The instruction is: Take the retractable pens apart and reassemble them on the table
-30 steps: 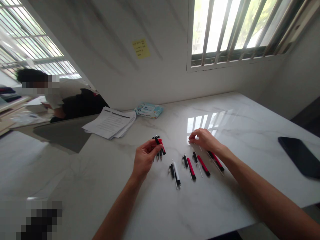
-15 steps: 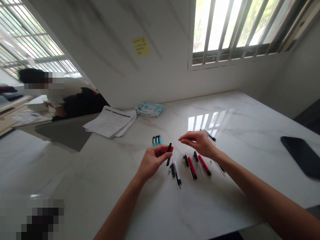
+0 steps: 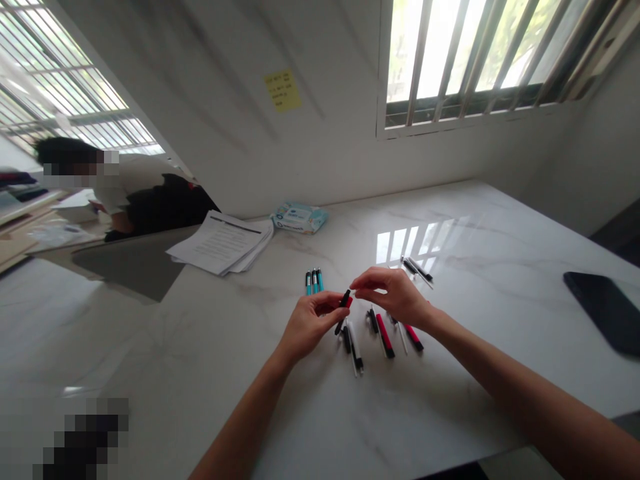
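Observation:
My left hand (image 3: 311,325) is closed around black and red pen parts (image 3: 343,313), held tilted above the table. Close by on the right, my right hand (image 3: 393,297) has thumb and fingertips pinched beside the top of those parts. Whatever is between its fingertips is too small to make out. Below the hands lie a white-and-black pen barrel (image 3: 354,343) with a thin refill, a red barrel (image 3: 384,335) with black pieces, and another red barrel (image 3: 414,338) partly under my right wrist. Several teal pens (image 3: 315,280) stand in a row behind my left hand.
More white and black pen parts (image 3: 417,268) lie behind my right hand. A wipes pack (image 3: 299,219) and stacked papers (image 3: 220,243) are near the wall. A dark phone-like slab (image 3: 603,313) lies at right. Another person (image 3: 135,190) sits beyond the partition at left.
My right hand has moved left and slightly down, its fingertips now at the top of the pen parts. My left hand has shifted slightly right with them.

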Available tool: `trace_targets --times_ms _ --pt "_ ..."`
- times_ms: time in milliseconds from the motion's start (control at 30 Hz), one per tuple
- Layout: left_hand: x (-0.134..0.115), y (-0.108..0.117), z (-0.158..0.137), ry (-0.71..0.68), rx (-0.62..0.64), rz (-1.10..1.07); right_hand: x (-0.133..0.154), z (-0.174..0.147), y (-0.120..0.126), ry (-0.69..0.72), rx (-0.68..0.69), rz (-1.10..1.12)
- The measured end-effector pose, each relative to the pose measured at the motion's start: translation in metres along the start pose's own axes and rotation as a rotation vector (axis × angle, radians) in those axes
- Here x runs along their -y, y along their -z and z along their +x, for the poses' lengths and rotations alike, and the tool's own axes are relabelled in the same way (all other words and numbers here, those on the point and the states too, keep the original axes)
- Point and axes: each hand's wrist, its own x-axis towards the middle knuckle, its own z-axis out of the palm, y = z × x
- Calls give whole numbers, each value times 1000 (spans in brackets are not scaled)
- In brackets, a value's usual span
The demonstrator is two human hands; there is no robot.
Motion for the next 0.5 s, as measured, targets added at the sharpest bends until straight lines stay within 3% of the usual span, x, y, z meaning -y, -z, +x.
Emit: trace_targets --times_ms 500 --pt "2 1 1 -25 41 23 9 -3 -7 16 37 21"
